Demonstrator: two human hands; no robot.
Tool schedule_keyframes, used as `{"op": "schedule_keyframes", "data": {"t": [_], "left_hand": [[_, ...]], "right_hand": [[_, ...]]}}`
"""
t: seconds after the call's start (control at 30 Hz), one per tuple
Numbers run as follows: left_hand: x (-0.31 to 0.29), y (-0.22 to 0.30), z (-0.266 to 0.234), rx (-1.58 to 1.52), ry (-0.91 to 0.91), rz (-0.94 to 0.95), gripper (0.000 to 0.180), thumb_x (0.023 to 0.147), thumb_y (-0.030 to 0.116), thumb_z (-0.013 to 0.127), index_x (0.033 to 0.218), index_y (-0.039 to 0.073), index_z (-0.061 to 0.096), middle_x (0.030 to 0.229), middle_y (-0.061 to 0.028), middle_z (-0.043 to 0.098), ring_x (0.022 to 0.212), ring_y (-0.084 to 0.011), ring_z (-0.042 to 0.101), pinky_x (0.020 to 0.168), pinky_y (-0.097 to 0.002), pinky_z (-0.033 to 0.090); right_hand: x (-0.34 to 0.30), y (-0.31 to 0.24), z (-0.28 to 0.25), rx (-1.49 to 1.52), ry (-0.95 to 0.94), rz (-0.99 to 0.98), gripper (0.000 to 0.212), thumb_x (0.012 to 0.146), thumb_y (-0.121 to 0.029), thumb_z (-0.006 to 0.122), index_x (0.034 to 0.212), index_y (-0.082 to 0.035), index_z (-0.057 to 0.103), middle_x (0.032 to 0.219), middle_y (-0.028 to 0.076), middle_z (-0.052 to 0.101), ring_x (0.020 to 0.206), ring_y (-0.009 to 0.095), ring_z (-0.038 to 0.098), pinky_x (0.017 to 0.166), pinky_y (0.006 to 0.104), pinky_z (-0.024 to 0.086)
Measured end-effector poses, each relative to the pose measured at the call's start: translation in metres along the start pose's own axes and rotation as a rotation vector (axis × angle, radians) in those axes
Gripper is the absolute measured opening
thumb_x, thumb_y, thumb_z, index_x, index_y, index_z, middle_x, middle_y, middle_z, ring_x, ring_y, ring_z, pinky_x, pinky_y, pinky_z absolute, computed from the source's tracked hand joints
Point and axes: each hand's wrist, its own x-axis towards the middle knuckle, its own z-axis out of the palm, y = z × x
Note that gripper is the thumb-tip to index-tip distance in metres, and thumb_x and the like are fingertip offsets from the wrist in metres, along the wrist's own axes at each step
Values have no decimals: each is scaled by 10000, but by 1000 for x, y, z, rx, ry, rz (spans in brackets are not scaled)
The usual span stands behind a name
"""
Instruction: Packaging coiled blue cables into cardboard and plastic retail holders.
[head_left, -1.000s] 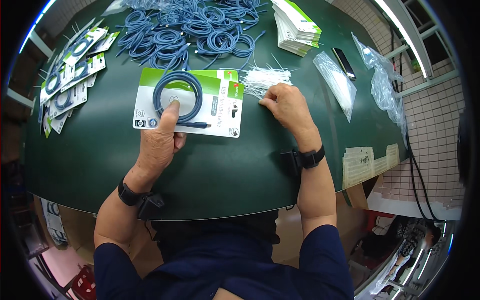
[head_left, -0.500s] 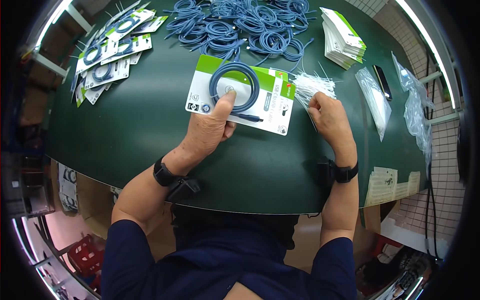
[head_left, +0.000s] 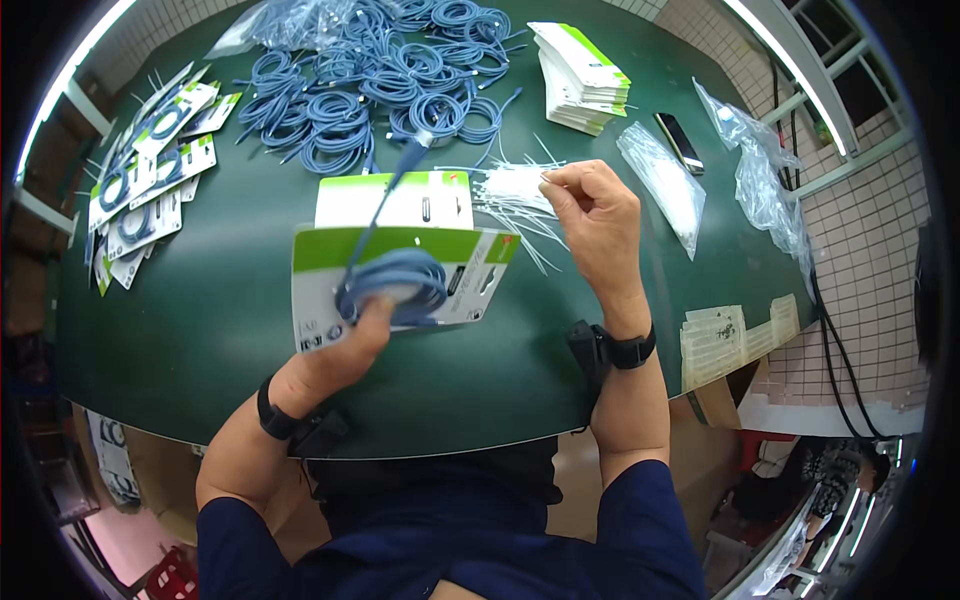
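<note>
Against a white and green packaging card (head_left: 310,290), my left hand (head_left: 345,350) presses a coiled blue cable (head_left: 410,275), thumb on top of the coil. One loose end of that cable, with its plug (head_left: 412,150), sticks up above the card and is blurred. The fingers behind the card are hidden. Another white and green card (head_left: 395,205) lies flat just beyond. My right hand (head_left: 600,215) is closed in a pinch at the right edge of a pile of white cable ties (head_left: 510,190). A thin white tie seems to be between its fingertips, though most of it is hidden.
Many coiled blue cables (head_left: 390,75) cover the far table. At the left lie cards with cables attached (head_left: 150,190). Stacked cards (head_left: 580,85), a bag of ties (head_left: 665,185), a phone (head_left: 680,142) and clear plastic (head_left: 765,170) stand to the right. Paper (head_left: 715,345) marks the near right edge.
The whole view has shifted, with the table things now further left. My left hand has lowered and tilted the card, and the cable's end has swung upward. My right hand has come to a pinch.
</note>
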Motion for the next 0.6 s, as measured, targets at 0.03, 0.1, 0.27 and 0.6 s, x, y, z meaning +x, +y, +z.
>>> {"op": "schedule_keyframes", "data": {"t": [0.03, 0.1, 0.27, 0.6], "left_hand": [[-4, -7, -3, 112, -43, 110, 106, 1028, 133, 651, 1054, 36, 684, 747, -11, 640, 569, -133, 580, 521, -282, 471], [-2, -2, -1, 335, -127, 322, 206, 940, 115, 747, 1116, 7, 743, 755, -23, 654, 619, -174, 630, 551, -353, 503], [14, 11, -9, 334, -342, 468, 326, 844, 103, 800, 1153, 8, 758, 723, -30, 628, 590, -195, 619, 514, -342, 475], [15, 22, -6, 475, -409, 745, 371, 777, 102, 801, 1132, 3, 758, 680, -6, 558, 541, -139, 563, 437, -303, 426]], "right_hand": [[-1, -4, 2, 184, 47, 0, 113, 905, 35, 783, 1016, 12, 777, 977, 79, 719, 851, 131, 672, 730, 265, 549], [-4, -12, 3, 276, 18, -6, 116, 911, 50, 775, 1020, 13, 777, 992, 80, 717, 864, 130, 675, 742, 258, 553], [-4, -11, 7, 454, -153, -138, 134, 921, 81, 760, 1033, 11, 780, 1046, 95, 719, 891, 131, 687, 759, 237, 566], [-12, -41, 6, 575, -429, 186, 93, 971, 26, 724, 1053, 3, 763, 888, 82, 738, 756, 117, 685, 684, 253, 577]]}}
